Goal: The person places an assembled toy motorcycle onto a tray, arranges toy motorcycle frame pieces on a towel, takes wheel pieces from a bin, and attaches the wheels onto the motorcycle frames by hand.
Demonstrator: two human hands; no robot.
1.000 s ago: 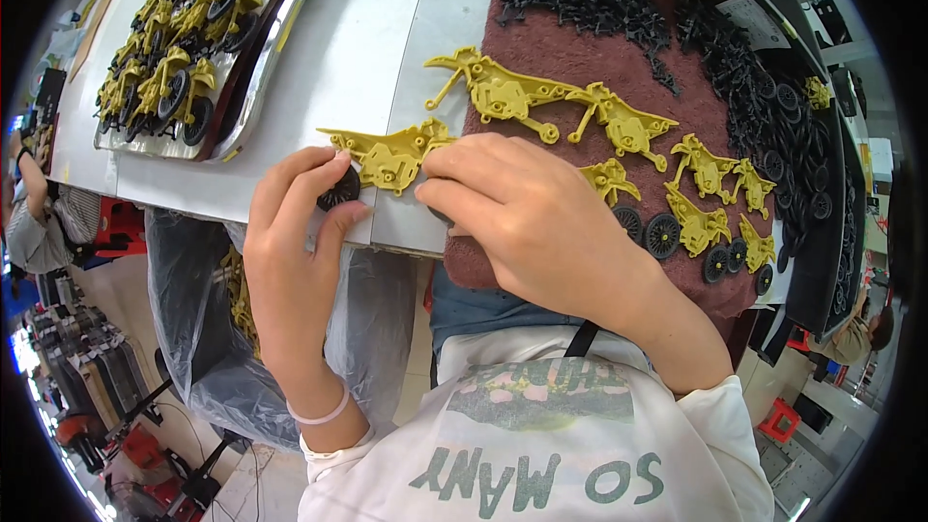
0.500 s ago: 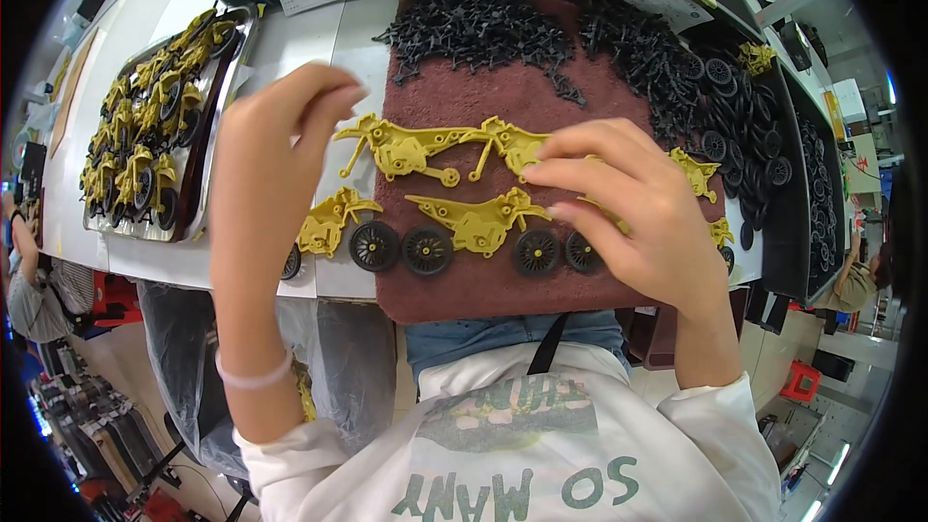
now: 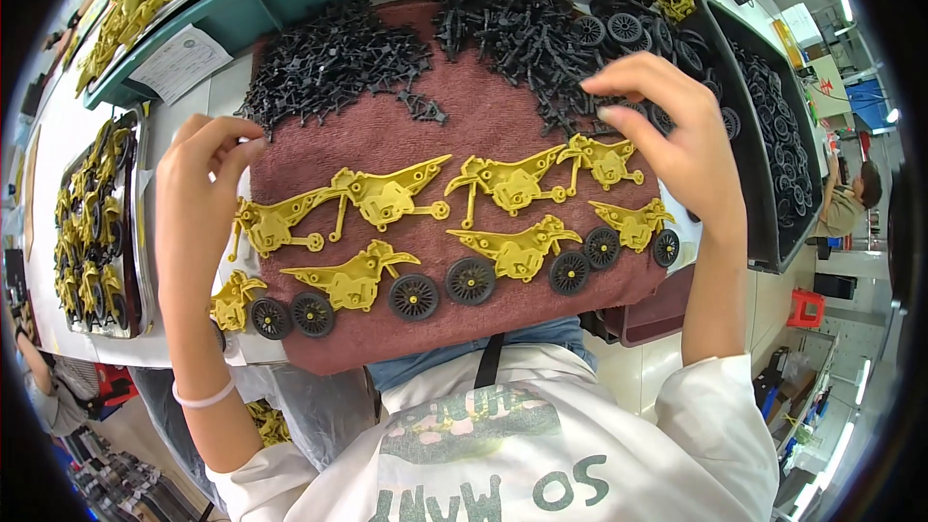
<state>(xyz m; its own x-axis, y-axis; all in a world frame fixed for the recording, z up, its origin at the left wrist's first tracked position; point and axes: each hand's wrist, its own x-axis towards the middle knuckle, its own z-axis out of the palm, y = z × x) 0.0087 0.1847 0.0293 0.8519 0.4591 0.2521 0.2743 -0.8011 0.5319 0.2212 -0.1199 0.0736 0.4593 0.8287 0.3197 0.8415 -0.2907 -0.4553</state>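
Note:
My left hand (image 3: 205,169) is bent over the left edge of a pile of small black plastic parts (image 3: 329,63), its thumb and fingertips slightly apart. My right hand (image 3: 667,121) hovers by the second black pile (image 3: 517,43), with thumb and forefinger apart. Nothing shows in either hand. Between them lies an upper row of yellow toy motorcycle body halves (image 3: 387,195) without wheels. Nearer me, a lower row of yellow body halves (image 3: 512,249) lies with black spoked wheels (image 3: 471,280) at their ends. My left forearm hides part of the leftmost pieces.
A maroon cloth (image 3: 454,135) covers the work surface. At left, a metal tray (image 3: 145,232) holds yellow-and-black toy motorcycles. A green bin (image 3: 242,19) stands at the back left. Loose black wheels (image 3: 628,29) lie at the back right, beside a dark bin (image 3: 764,222) of wheels.
My head view has shifted, so the rows appear lower. My right hand has left the upper yellow row for the right black pile. My left hand is now at the left pile's edge.

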